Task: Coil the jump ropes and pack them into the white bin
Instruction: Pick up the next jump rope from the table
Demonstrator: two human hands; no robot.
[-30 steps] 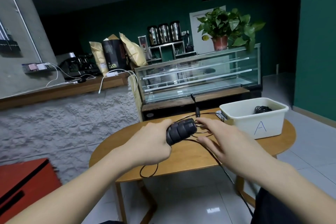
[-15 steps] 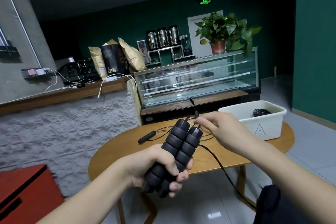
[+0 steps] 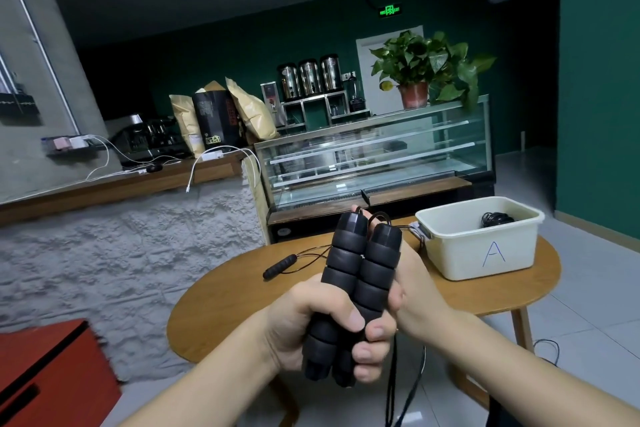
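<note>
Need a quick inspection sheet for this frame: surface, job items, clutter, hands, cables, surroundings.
Surface: round wooden table, mostly bare.
Job's things: two black ribbed jump rope handles held side by side, upright; white bin marked A at the table's right, a coiled black rope inside; a second rope handle lies on the table.
Clutter: nothing seen beyond the ropes.
Grippers: left hand clamps the handles' lower ends; right hand sits behind them, fingers near the tops.
Cables: black rope cord hangs below the hands; white charging cables on the counter.
Surroundings: glass display case, potted plant, red cabinet.
</note>
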